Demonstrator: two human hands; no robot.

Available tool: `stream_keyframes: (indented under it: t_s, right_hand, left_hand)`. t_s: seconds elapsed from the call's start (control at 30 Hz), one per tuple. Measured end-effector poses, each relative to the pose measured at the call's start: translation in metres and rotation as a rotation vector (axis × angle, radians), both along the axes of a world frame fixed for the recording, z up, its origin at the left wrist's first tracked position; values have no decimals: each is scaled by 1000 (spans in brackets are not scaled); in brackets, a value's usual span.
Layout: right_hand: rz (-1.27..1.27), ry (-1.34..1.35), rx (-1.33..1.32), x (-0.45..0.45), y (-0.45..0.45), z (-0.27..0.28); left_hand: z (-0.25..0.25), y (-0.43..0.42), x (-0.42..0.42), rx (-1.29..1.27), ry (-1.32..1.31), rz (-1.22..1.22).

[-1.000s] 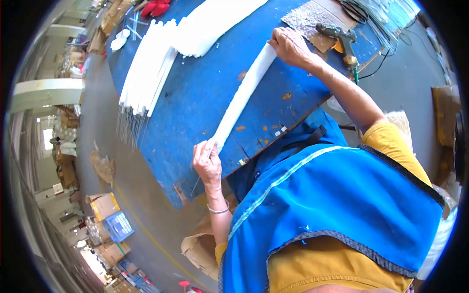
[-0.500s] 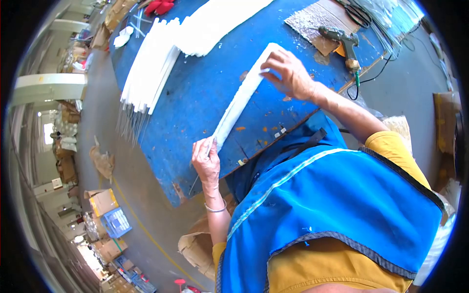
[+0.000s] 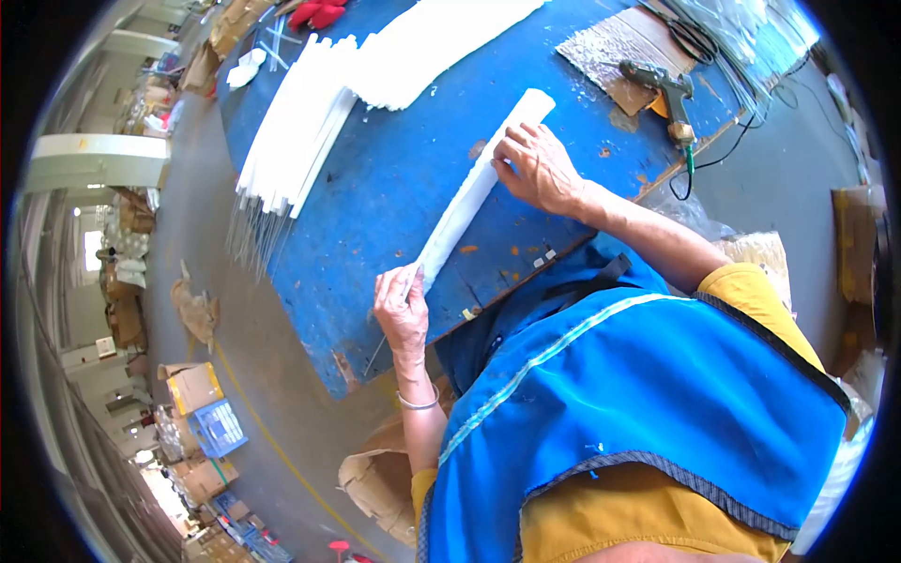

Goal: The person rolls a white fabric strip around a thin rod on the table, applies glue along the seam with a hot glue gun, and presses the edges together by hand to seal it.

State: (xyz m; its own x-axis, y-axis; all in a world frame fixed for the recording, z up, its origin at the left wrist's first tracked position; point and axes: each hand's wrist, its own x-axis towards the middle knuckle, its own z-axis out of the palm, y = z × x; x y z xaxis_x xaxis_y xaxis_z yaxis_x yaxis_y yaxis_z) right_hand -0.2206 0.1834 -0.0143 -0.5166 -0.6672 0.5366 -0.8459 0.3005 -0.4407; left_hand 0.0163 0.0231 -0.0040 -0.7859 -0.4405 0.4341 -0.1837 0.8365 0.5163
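A long white strip (image 3: 462, 208), apparently rolled or folded, lies slantwise over the blue table (image 3: 366, 216). My left hand (image 3: 401, 305) pinches its lower end, where a thin wire sticks out below the fingers. Against the strip's upper part rests my right hand (image 3: 539, 169), fingers curled over its edge, with the strip's far end showing beyond them. Left of the strip is a bundle of white rods (image 3: 298, 131) with thin wires at their lower ends. A fluffy white sheet (image 3: 432, 47) lies beyond, at the table's top.
A glue gun (image 3: 668, 92) with a cable lies at the right, beside a cardboard piece (image 3: 619, 52) covered in residue. Red objects (image 3: 317, 13) are at the top. Cardboard boxes (image 3: 192, 387) and a blue crate (image 3: 219, 429) stand on the floor at left.
My right hand has let go of the strip's upper end, opened, and come down along the strip to its upper part. My left hand keeps its hold on the lower end.
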Motion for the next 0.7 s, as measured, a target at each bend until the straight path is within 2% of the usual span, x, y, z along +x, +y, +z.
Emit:
stream_keyframes:
  t_s: [0.13,0.23,0.37,0.5,0.6,0.67,0.7]
  right_hand:
    - [49,-115,-108,4,7,1]
    - [42,-323,-102,2,10,-1]
    - [-30,-231,-104,-7,12,2]
    - [-82,-267,-177,-15,15,4]
    - [-83,-500,-422,-24,23,12]
    - [-1,-926,-525,-31,34,24]
    - [124,-1119,-619,-35,40,24]
  left_hand:
    - [-1,0,1,6,-13,4]
    - [-2,-1,1,-5,-10,3]
    - [-2,-1,1,-4,-8,0]
    - [-2,-1,1,0,-11,-1]
    - [-2,-2,1,1,-22,1]
    - [-1,-2,1,5,-22,12]
    - [-2,-1,0,9,-21,15]
